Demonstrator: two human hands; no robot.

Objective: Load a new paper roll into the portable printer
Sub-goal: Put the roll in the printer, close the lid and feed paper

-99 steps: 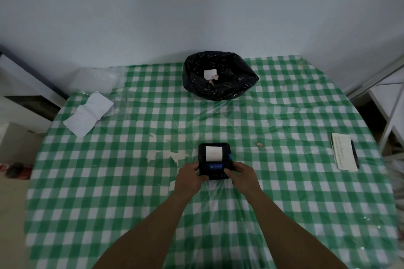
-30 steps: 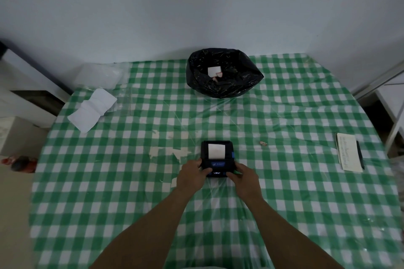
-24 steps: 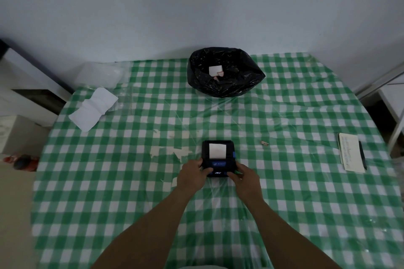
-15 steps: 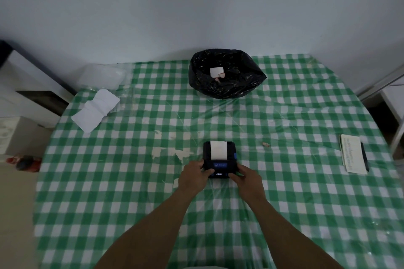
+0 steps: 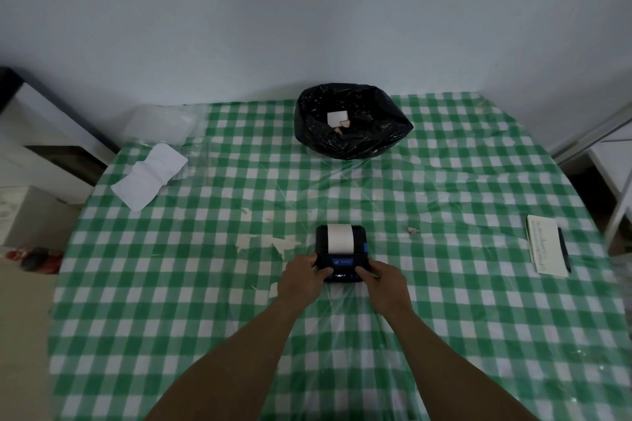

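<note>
Black printer [image 5: 342,251] lies lengthwise, paper [image 5: 340,238] end facing away.

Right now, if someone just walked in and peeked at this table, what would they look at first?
Probably the two hands, left hand and right hand, gripping the near end of the small black printer in the middle of the green checked tablecloth, with a white paper strip lying over its top. Next, the shiny black bin bag at the far edge by the wall, with paper scraps inside.
</note>
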